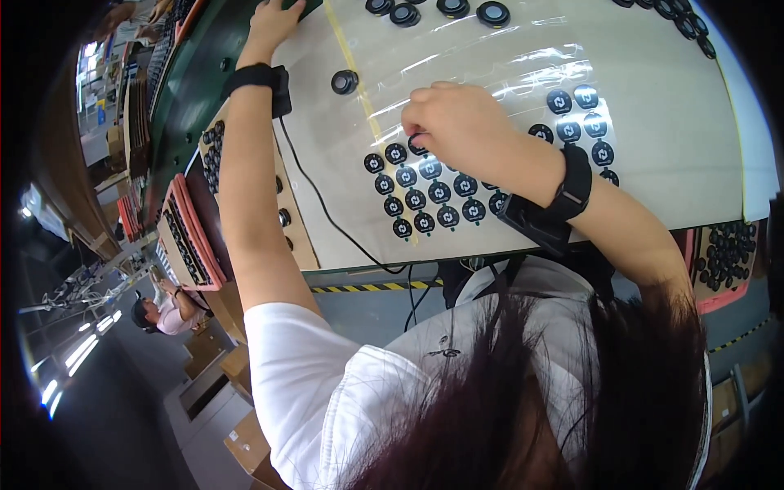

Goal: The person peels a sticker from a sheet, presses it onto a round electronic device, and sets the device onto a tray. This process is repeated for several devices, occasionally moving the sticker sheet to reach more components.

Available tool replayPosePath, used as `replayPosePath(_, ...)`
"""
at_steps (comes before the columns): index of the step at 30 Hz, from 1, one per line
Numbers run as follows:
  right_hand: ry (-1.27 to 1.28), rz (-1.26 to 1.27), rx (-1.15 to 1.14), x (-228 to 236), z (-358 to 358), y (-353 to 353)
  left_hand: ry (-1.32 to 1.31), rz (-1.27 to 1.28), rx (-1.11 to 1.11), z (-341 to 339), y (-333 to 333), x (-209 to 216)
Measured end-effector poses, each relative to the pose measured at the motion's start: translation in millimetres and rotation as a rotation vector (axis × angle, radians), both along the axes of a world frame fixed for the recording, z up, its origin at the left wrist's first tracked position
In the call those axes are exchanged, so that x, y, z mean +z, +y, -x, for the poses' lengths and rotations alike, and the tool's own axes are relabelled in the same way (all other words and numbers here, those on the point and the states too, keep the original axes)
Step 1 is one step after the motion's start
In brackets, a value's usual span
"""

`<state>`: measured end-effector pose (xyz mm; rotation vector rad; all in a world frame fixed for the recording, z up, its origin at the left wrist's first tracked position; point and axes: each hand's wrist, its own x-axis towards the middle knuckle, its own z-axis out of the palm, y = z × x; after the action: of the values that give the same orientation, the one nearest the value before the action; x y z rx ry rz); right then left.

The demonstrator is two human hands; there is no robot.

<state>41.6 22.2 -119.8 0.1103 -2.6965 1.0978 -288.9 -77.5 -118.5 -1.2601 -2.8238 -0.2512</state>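
Observation:
My right hand (461,122) is closed in a pinch over a transparent sheet, its fingertips on a round black label (416,144) at the end of a row. Rows of similar round black labels (439,192) with light marks lie below and beside it. My right forearm hides some of them. A round black part (345,82) with a grey centre lies between my two hands. My left hand (274,26) reaches over the far left edge of the pale work surface, beside the green belt (196,90). Its visible fingers are apart; the tips are partly cut off by the frame's edge.
Several round black parts (492,14) stand along the far side, with more at the far right. A black cable (327,212) runs from my left wrist strap across the surface. Pink trays (192,233) of parts stand at left and right. Another person (167,310) is at lower left.

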Motion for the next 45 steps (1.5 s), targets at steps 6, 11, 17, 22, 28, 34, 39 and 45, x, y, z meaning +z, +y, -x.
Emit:
replayPosePath(6,0.036,0.032,-0.047,13,3,-12,-0.241,0.232,0.116,-139,-45,92)
replayPosePath(11,-0.072,0.035,0.008,22,9,-5,-0.299,0.406,0.168,-194,-76,75)
replayPosePath(17,-0.406,0.59,0.545,35,15,8,-0.268,0.335,0.203,-198,-75,68)
replayPosePath(22,-0.304,0.821,0.306,37,14,-3,-0.283,0.318,0.206,-194,-82,63)
replayPosePath(28,-0.085,0.329,0.217,17,16,-27,-0.32,0.229,0.23,-200,-84,63)
replayPosePath(34,-0.322,0.752,0.392,43,15,-16,-0.278,0.188,0.235,-201,-83,61)
replayPosePath(39,-0.206,0.953,0.396,52,7,-4,-0.029,-0.125,-0.021,-201,-69,56)
replayPosePath(45,0.2,0.897,0.272,52,6,14,-0.16,-0.144,-0.189,-186,-54,46)
